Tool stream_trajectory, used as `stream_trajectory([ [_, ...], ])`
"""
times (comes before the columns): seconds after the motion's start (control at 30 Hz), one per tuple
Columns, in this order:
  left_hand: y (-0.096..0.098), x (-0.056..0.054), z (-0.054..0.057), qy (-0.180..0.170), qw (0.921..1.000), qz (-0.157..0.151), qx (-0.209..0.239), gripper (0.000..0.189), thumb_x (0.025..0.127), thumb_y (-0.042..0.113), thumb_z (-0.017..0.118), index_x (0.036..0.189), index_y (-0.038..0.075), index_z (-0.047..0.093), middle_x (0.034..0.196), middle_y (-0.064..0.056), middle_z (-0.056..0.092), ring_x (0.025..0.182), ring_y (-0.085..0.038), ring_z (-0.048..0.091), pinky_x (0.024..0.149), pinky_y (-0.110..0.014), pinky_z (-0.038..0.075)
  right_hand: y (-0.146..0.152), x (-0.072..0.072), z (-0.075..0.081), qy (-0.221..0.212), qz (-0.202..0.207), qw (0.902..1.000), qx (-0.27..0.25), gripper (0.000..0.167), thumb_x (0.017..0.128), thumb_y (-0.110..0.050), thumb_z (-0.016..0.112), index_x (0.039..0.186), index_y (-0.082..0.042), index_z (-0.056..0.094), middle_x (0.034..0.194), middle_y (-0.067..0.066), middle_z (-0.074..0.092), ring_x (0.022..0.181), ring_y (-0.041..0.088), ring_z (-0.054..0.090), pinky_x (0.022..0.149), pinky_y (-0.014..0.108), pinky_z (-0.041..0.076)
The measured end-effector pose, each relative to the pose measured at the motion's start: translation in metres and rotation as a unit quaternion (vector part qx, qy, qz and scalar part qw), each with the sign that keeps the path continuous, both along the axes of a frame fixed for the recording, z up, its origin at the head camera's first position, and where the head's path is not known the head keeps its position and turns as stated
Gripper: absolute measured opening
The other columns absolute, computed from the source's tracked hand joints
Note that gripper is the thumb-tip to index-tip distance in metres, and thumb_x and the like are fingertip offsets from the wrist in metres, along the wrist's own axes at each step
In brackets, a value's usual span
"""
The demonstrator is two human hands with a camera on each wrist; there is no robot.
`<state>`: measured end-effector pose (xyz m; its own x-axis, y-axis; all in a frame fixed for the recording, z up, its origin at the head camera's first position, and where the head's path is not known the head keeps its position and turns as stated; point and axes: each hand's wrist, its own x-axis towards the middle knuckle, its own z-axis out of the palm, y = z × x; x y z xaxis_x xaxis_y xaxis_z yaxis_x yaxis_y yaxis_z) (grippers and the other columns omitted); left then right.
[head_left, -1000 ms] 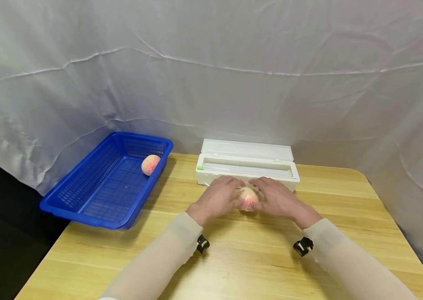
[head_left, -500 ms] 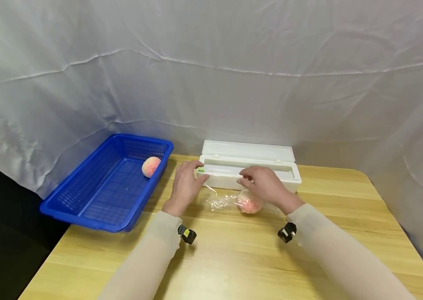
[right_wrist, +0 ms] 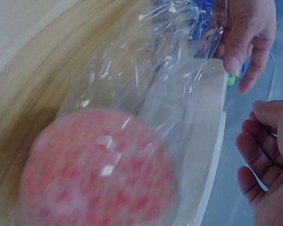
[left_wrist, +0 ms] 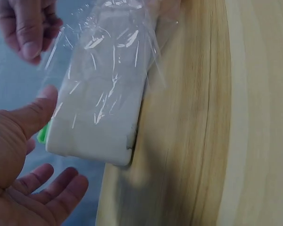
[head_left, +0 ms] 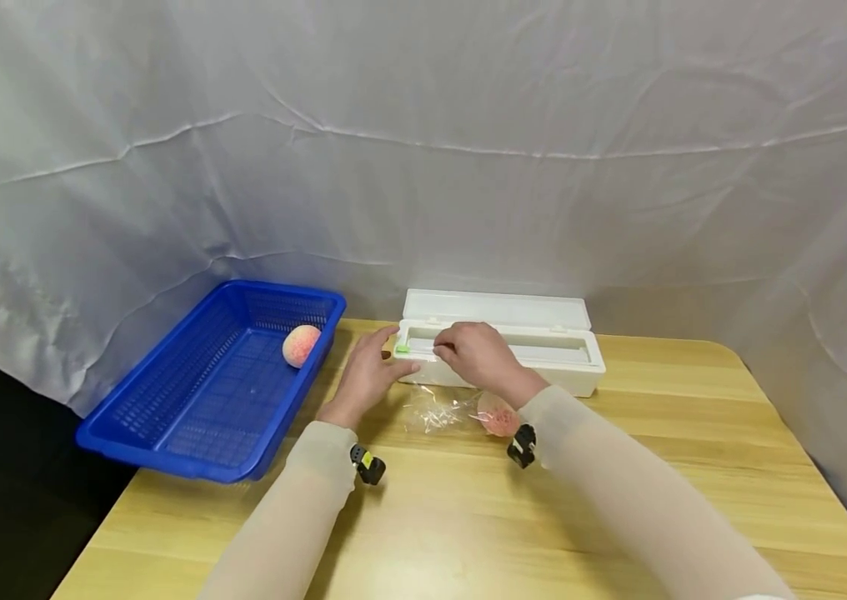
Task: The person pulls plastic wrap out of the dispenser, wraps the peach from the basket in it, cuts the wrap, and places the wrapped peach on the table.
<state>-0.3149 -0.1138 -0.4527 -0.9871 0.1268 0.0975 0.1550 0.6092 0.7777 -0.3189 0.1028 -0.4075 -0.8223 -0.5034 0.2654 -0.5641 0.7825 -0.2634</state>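
A white cling film dispenser [head_left: 502, 379] stands with its lid up. Clear cling film [head_left: 434, 410] comes from its front and lies over a pink-and-cream peach [head_left: 498, 414] on the table. My left hand [head_left: 367, 371] spreads around the dispenser's left end, thumb close to the green slider [head_left: 403, 350]; in the left wrist view [left_wrist: 33, 165] its fingers hold nothing. Over the dispenser's opening is my right hand [head_left: 478, 357], fingers loosely bent. The right wrist view shows a gap between its thumb and fingers [right_wrist: 262, 141] and the film-covered peach [right_wrist: 101, 174] below.
A blue plastic basket [head_left: 168, 462] sits at the left of the wooden table [head_left: 453, 533]. One more peach [head_left: 301, 345] lies inside by its right wall. A grey cloth curtain [head_left: 498, 183] hangs behind the dispenser.
Both hands have left the peach. The left moved to the dispenser's left end; the right moved up, then left along the opening. The film over the peach now shows.
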Motion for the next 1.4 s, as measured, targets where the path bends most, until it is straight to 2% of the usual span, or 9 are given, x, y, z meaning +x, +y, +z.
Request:
stream_trajectory([
  [0.17, 0.004, -0.006, -0.003, 0.007, 0.9996, -0.019, -0.021, 0.080, 0.092, 0.039, 0.084, 0.158, 0.015, 0.048, 0.156, -0.017, 0.049, 0.124, -0.034, 0.062, 0.105, -0.048, 0.053, -0.017, -0.005, -0.004, -0.011, 0.003, 0.9999, 0.005, 0.019, 0.104, -0.020, 0.068, 0.113, -0.009, 0.081, 0.103, 0.005, 0.079, 0.096, 0.023, 0.074, 0.095, 0.045, 0.058],
  [0.37, 0.004, -0.008, -0.005, 0.025, 0.9972, -0.025, -0.065, 0.066, 0.094, 0.036, 0.082, 0.152, 0.017, 0.058, 0.145, -0.017, 0.058, 0.116, -0.031, 0.066, 0.102, -0.048, 0.054, -0.030, -0.010, -0.009, -0.022, 0.004, 0.9998, -0.002, 0.019, 0.103, -0.021, 0.068, 0.112, -0.010, 0.081, 0.100, 0.005, 0.078, 0.096, 0.023, 0.073, 0.095, 0.044, 0.057],
  [0.57, 0.000, -0.011, -0.012, 0.034, 0.9974, -0.016, -0.061, 0.059, 0.094, 0.034, 0.082, 0.147, 0.016, 0.063, 0.141, -0.015, 0.064, 0.114, -0.029, 0.071, 0.099, -0.045, 0.057, -0.037, -0.015, -0.013, -0.030, -0.013, 0.9993, -0.016, 0.018, 0.103, -0.021, 0.070, 0.111, -0.010, 0.081, 0.107, 0.006, 0.079, 0.103, 0.025, 0.074, 0.097, 0.045, 0.057],
  [0.77, 0.001, -0.009, -0.016, 0.028, 0.9983, 0.006, -0.051, 0.062, 0.094, 0.038, 0.081, 0.150, 0.019, 0.062, 0.142, -0.012, 0.067, 0.111, -0.025, 0.074, 0.094, -0.043, 0.060, -0.044, -0.019, -0.018, -0.044, -0.021, 0.9987, -0.018, 0.018, 0.103, -0.023, 0.070, 0.111, -0.012, 0.081, 0.101, 0.004, 0.077, 0.096, 0.022, 0.071, 0.093, 0.043, 0.057],
  [0.97, 0.003, -0.009, -0.019, 0.033, 0.9974, 0.023, -0.060, 0.055, 0.096, 0.036, 0.079, 0.148, 0.024, 0.063, 0.116, -0.007, 0.078, 0.094, -0.018, 0.069, 0.082, -0.037, 0.057, -0.050, -0.019, -0.020, -0.059, -0.029, 0.9978, -0.014, 0.019, 0.103, -0.023, 0.069, 0.111, -0.011, 0.080, 0.096, 0.004, 0.074, 0.088, 0.020, 0.067, 0.090, 0.041, 0.057],
  [1.13, 0.004, -0.010, -0.020, 0.046, 0.9960, 0.023, -0.072, 0.051, 0.097, 0.031, 0.078, 0.146, 0.025, 0.066, 0.093, -0.003, 0.076, 0.079, -0.018, 0.062, 0.074, -0.035, 0.051, -0.054, -0.020, -0.021, -0.063, -0.039, 0.9971, -0.015, 0.020, 0.103, -0.022, 0.069, 0.115, -0.010, 0.080, 0.095, 0.004, 0.072, 0.085, 0.020, 0.064, 0.087, 0.041, 0.057],
  [1.2, 0.004, -0.010, -0.020, 0.053, 0.9954, 0.021, -0.077, 0.050, 0.097, 0.032, 0.078, 0.145, 0.024, 0.067, 0.094, -0.004, 0.077, 0.081, -0.019, 0.064, 0.075, -0.036, 0.053, -0.055, -0.020, -0.021, -0.062, -0.042, 0.9971, -0.012, 0.020, 0.103, -0.021, 0.068, 0.116, -0.010, 0.080, 0.095, 0.004, 0.072, 0.085, 0.019, 0.064, 0.086, 0.040, 0.057],
  [1.4, 0.003, -0.013, -0.019, 0.055, 0.9947, 0.031, -0.081, 0.054, 0.095, 0.036, 0.080, 0.144, 0.021, 0.066, 0.113, -0.009, 0.080, 0.089, -0.021, 0.070, 0.082, -0.040, 0.059, -0.056, -0.022, -0.020, -0.052, -0.045, 0.9977, 0.005, 0.018, 0.103, -0.019, 0.069, 0.113, -0.011, 0.081, 0.099, 0.005, 0.074, 0.091, 0.021, 0.068, 0.089, 0.040, 0.059],
])
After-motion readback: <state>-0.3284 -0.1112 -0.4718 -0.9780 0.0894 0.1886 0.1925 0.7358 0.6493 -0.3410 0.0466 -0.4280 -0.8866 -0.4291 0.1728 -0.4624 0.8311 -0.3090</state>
